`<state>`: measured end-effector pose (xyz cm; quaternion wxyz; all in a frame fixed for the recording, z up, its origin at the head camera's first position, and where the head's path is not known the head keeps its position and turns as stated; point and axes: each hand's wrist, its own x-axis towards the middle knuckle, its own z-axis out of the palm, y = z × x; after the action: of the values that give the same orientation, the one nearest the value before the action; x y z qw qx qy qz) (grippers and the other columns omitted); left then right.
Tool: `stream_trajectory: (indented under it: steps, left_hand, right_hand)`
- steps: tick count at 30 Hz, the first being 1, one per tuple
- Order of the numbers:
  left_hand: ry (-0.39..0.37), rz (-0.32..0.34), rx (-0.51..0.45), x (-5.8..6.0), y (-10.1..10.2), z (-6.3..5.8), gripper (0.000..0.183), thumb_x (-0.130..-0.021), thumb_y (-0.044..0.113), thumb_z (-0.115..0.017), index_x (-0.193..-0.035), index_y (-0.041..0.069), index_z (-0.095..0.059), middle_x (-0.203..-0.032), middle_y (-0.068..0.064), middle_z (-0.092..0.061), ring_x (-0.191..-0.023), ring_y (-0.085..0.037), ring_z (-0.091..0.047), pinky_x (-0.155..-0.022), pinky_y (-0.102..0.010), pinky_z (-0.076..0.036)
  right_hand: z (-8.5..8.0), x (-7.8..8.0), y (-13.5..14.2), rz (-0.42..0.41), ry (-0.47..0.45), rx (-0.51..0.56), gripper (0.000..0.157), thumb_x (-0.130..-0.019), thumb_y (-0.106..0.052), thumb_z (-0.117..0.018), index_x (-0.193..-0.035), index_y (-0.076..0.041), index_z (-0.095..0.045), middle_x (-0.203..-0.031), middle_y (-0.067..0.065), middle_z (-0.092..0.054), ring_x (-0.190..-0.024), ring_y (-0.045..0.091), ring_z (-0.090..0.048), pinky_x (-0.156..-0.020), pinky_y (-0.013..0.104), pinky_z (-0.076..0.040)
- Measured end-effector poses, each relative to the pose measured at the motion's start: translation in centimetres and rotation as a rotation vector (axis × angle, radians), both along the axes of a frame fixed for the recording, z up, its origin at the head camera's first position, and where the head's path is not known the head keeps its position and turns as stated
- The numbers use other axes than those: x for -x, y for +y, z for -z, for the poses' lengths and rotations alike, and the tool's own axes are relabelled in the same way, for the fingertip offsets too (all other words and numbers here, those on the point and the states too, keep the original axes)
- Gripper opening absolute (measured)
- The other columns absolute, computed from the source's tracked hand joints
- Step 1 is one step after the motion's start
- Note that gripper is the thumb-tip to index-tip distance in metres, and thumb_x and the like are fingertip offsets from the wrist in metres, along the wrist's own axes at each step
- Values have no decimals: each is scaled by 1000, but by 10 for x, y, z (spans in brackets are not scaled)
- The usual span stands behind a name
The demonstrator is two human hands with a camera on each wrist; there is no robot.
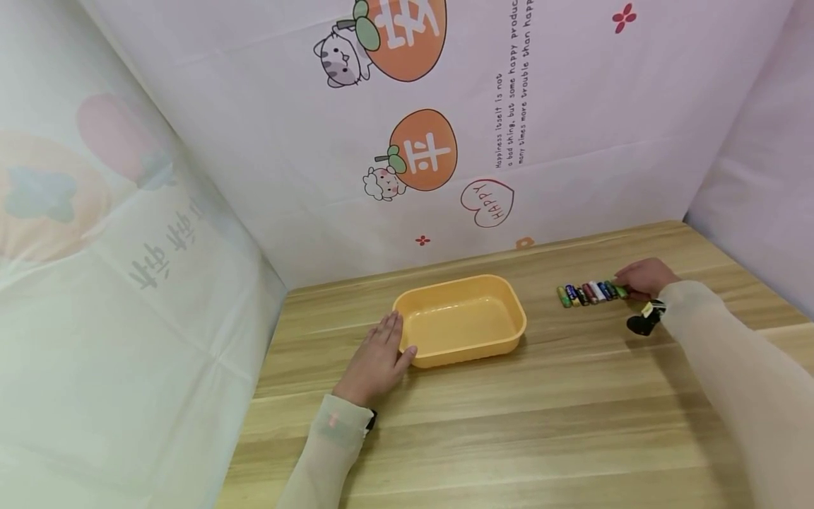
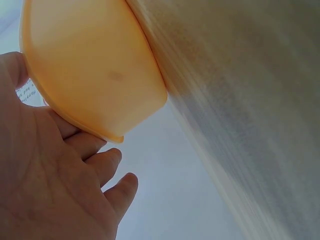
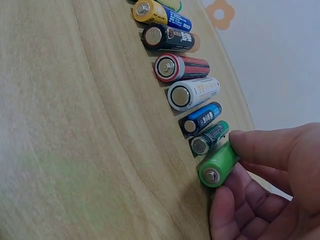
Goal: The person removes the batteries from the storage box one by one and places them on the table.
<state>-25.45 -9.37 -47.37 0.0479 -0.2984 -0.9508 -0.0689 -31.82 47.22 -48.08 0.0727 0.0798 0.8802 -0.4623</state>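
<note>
A yellow-orange rectangular tub (image 1: 461,355) with rounded corners stands on the wooden table. My left hand (image 1: 376,359) rests at its left end, fingers along the rim and thumb by the front corner. From the left wrist, the tub's outer wall (image 2: 95,70) shows, with the fingertips right at the rim. To the tub's right, several batteries lie side by side in a row. My right hand (image 3: 270,185) pinches the bright green battery (image 3: 219,166) at the row's right end between thumb and fingers. Beside that one lie a dark green battery (image 3: 210,137) and a blue battery (image 3: 202,119).
Farther along the row are a white battery (image 3: 194,94), a red and black battery (image 3: 182,67), a black battery (image 3: 170,38) and a yellow and blue battery (image 3: 162,15). Printed cloth walls (image 1: 286,177) border the table (image 1: 509,438) at the back and sides.
</note>
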Motion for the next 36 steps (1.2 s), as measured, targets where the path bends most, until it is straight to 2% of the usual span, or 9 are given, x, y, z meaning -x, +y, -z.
stream_trajectory:
  steps: [7,14,17,21,24,26,29,32,36]
  left_hand:
    - [8,-1,2,1,-1,-1,76,-103,56,-18,-154,-1,-15,-160,-14,-13,-147,-27,-12,-116,-44,-14]
    - [6,18,-12,-1,2,1,75,-104,53,-22,-153,-3,-18,-160,-16,-14,-146,-29,-14,-116,-47,-17]
    - [11,18,-11,-1,3,1,75,-104,53,-22,-153,-3,-18,-160,-15,-14,-146,-29,-14,-116,-47,-17]
    - [17,18,-7,0,3,1,75,-104,54,-21,-154,-2,-18,-160,-14,-13,-146,-27,-13,-116,-46,-16]
    - [23,30,-5,3,4,2,76,-103,55,-19,-154,-2,-17,-160,-15,-14,-146,-28,-13,-116,-46,-16]
    - [23,33,-2,6,4,2,76,-103,55,-18,-154,-1,-16,-160,-15,-13,-146,-29,-13,-116,-46,-15]
    - [24,25,6,9,2,2,76,-103,56,-16,-154,0,-15,-160,-14,-12,-146,-29,-14,-116,-45,-15]
    - [23,13,11,10,-1,2,76,-103,56,-15,-154,1,-15,-161,-13,-12,-146,-29,-13,-116,-45,-14]
    - [24,14,10,13,-7,3,76,-103,57,-17,-155,1,-14,-161,-13,-12,-146,-29,-13,-116,-45,-14]
  right_hand:
    - [1,0,0,8,11,-30,53,-91,-17,-61,-126,20,-47,-75,-3,-65,-61,12,-59,-53,28,-52]
    - [7,-6,5,28,-6,-12,51,-91,-17,-62,-123,20,-51,-75,-2,-65,-64,13,-60,-56,29,-53]
    - [7,-7,7,46,-25,26,44,-90,-18,-64,-108,22,-58,-70,-1,-64,-61,12,-60,-56,28,-53]
    - [4,-8,7,68,-63,86,25,-90,-20,-64,-84,4,-68,-64,0,-63,-56,11,-59,-54,27,-53]
    - [2,-10,7,71,-76,86,24,-92,-19,-61,-74,-3,-67,-61,-1,-61,-53,10,-57,-52,26,-51]
    - [2,-11,7,77,-67,102,22,-91,-16,-60,-77,-1,-66,-62,-1,-61,-53,10,-57,-53,25,-52]
    - [3,-10,3,78,-39,132,24,-91,-13,-61,-91,10,-65,-66,-1,-63,-55,10,-59,-54,26,-53]
    - [6,-11,-2,48,-19,125,38,-91,-13,-60,-110,19,-57,-67,-2,-60,-54,9,-55,-53,26,-51]
    - [10,-14,-8,6,-15,72,51,-94,-19,-57,-125,20,-47,-68,-1,-54,-54,11,-49,-51,29,-48]
